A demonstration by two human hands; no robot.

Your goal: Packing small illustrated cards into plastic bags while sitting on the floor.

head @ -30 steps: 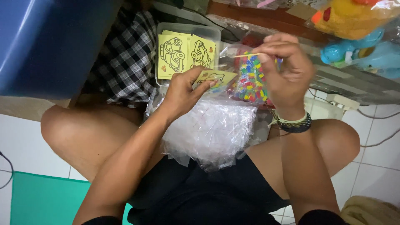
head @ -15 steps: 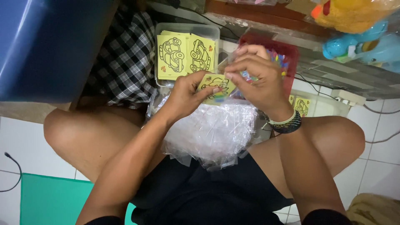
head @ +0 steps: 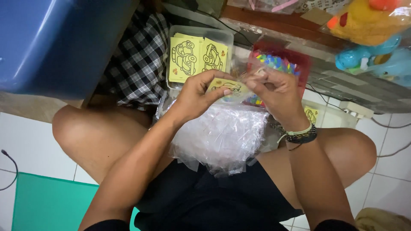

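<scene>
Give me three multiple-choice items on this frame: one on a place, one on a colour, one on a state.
1. Where does the pile of clear plastic bags lie?
A. on the person's lap
B. in the blue tub
C. on the green mat

2. What colour are the cards in the clear container?
A. red
B. yellow
C. white

3. How does the left hand stand?
A. open and empty
B. flat on the floor
C. gripping a small yellow card

Answers:
1 A: the pile sits between the knees.
2 B: the cards show yellow with black line drawings.
3 C: thumb and fingers pinch the card, with the right hand at it.
</scene>
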